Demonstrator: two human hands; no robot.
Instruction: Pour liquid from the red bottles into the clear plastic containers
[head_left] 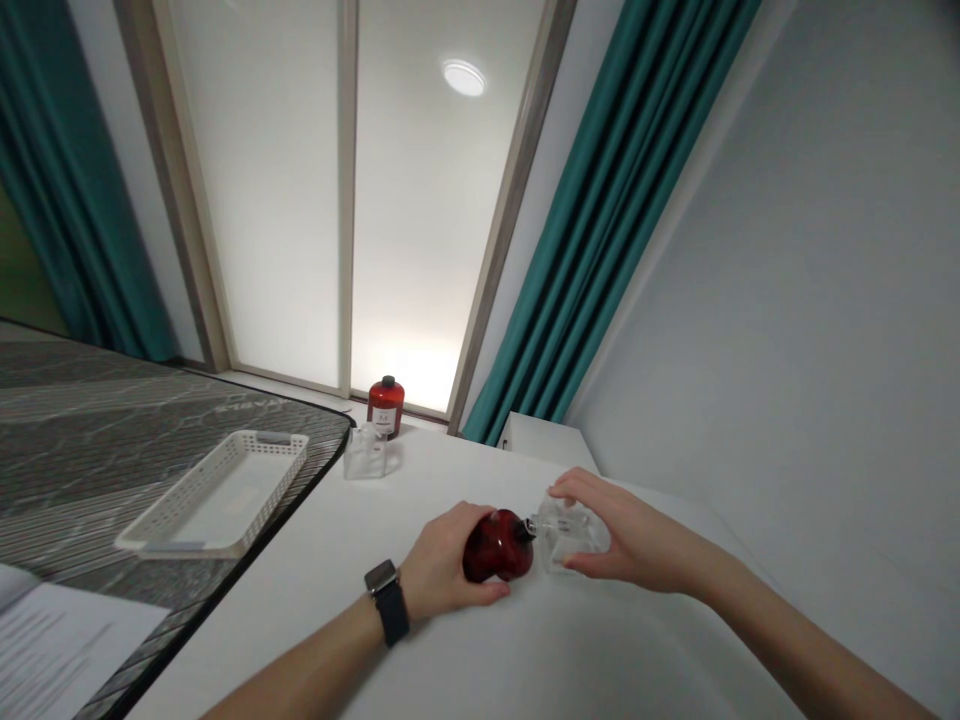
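Observation:
My left hand (441, 562), with a dark watch on its wrist, is wrapped round a dark red bottle (498, 546) lying tilted on its side. The bottle's black neck points right and meets the neck of a clear square bottle (568, 543); I cannot tell whether one sits inside the other. My right hand (634, 535) grips that clear bottle between thumb and fingers. Both are held low over the white table (420, 660). Farther back, another clear bottle (365, 460) stands in front of a red bottle (385, 398) with a black cap and pale label.
To the left is a dark patterned tabletop (142, 400) with a black edge. A white perforated basket (247, 520) and printed papers (75, 650) lie on it. Behind the table are frosted panels (442, 220), teal curtains (607, 220) and a white box (547, 438).

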